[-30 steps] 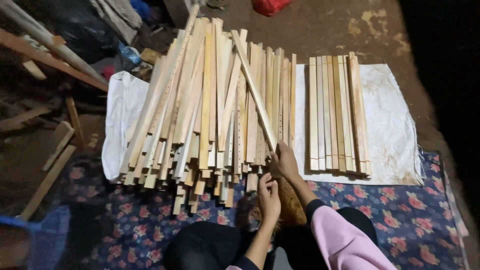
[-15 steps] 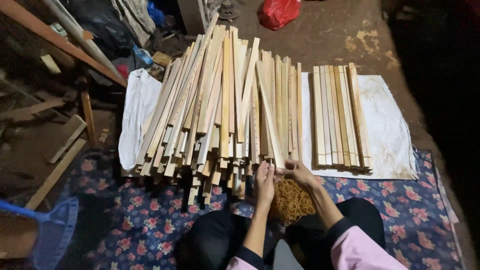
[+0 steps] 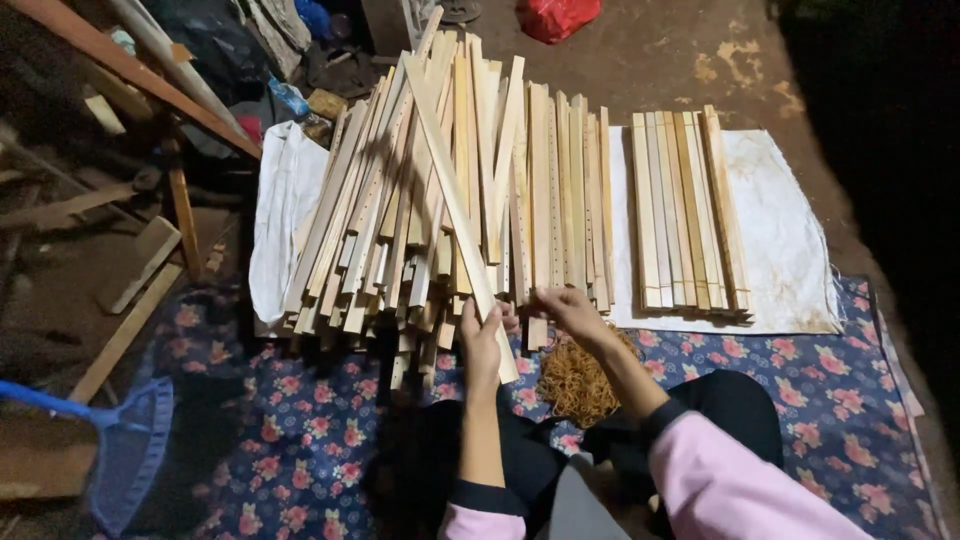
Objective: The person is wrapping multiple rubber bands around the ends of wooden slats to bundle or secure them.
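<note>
Gripping the near end of one long slat, the left hand has its fingers closed round the wood, which runs diagonally up and away across the top of a big loose pile of pale slats. Beside it, the right hand rests at the pile's near edge, its fingers curled down on the ends of the slats there; whether they pinch one slat or only touch several cannot be told. Both hands sit close together, just apart, over the near edge of the white cloth that carries the wood. At the cloth's right part, a neat row of slats lies side by side, parallel and flat, clear of the pile. Just below the right wrist, a heap of tan rubber bands lies on the flowered mat. Pink sleeves cover both forearms. Off the mat's left edge lie rough boards and a blue net.
</note>
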